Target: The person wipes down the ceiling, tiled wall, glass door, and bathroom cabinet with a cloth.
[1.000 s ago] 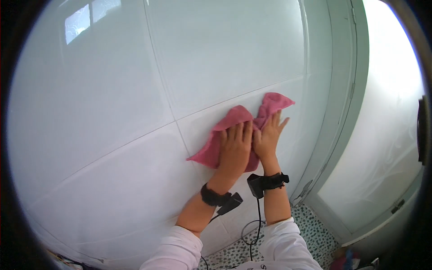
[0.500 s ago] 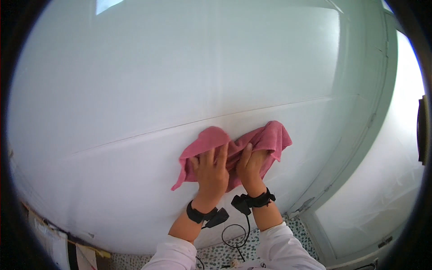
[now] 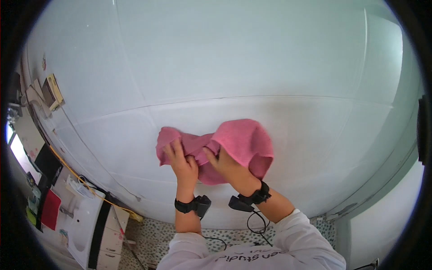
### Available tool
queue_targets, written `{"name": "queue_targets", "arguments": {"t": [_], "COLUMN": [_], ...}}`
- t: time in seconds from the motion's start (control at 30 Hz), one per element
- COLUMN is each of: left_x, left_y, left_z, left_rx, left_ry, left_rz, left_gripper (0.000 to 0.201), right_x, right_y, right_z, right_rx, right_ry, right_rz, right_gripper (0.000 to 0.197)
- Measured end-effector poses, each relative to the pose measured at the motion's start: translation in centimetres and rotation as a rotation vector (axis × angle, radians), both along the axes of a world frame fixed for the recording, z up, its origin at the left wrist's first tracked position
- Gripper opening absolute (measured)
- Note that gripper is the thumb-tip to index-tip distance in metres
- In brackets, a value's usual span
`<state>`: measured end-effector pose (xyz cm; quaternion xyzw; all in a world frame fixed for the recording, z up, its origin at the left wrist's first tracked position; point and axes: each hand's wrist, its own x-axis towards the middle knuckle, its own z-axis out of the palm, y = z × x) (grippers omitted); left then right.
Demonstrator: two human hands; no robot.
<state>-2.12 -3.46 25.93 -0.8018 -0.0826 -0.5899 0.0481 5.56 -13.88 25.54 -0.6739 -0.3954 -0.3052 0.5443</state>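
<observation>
A pink cloth point(image 3: 246, 138) lies spread and rumpled against a smooth white wall point(image 3: 252, 54), just below a thin horizontal seam. My left hand point(image 3: 182, 164) holds the cloth's left part, its fingers bent over the fabric and pressed toward the wall. On the right side, my right hand point(image 3: 227, 167) grips the cloth with the thumb showing. A fold of the cloth covers most of the right hand's fingers. Both wrists wear black straps with small dark devices and cables.
At the far left stands a white washbasin point(image 3: 83, 225) on a cabinet point(image 3: 110, 243), with a red cloth point(image 3: 51, 209) beside it. A yellow hose point(image 3: 72, 171) runs along there. A door frame point(image 3: 382, 189) borders the wall at right; the floor point(image 3: 153, 231) is pebble-patterned.
My view has swung left, bringing the washbasin and hose into sight. Both hands and the cloth have moved left along the wall; the cloth now billows wider over my right hand.
</observation>
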Motion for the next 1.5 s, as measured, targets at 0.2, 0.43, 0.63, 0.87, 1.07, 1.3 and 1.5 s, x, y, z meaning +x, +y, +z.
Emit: {"name": "queue_targets", "arguments": {"t": [0.2,0.43,0.63,0.87,1.07,1.3,1.5], "left_x": [-2.6,-6.5,-6.9,-4.9,3.2,13.1,19.7], "left_y": [3.7,7.3,3.7,7.1,-0.5,-13.3,-23.3], "left_z": [-7.1,-19.3,-21.3,-13.9,-13.2,-12.9,-12.7], "left_rx": [-0.233,-0.271,-0.444,-0.409,-0.194,-0.053,-0.017], "left_ry": [-0.123,-0.267,-0.361,-0.261,-0.271,-0.135,0.209], "left_rz": [0.018,0.051,-0.026,-0.003,-0.254,-0.312,-0.453], "left_gripper": [0.064,0.067,0.064,0.066,0.060,0.052,0.049], "right_x": [-1.8,-4.8,-6.8,-4.9,4.2,11.1,12.0], "right_y": [4.5,5.5,8.7,8.1,-2.7,-18.1,-24.3], "right_z": [-7.2,-16.3,-21.3,-10.5,-10.5,-12.1,-16.0], "right_rx": [0.210,0.171,0.039,0.039,0.235,0.299,0.608], "right_ry": [0.079,0.241,0.396,-0.069,-0.202,-0.101,0.390], "right_rz": [0.531,0.857,0.840,0.100,-0.541,-0.703,-0.477], "right_gripper": [0.037,0.037,0.036,0.026,0.036,0.038,0.026]}}
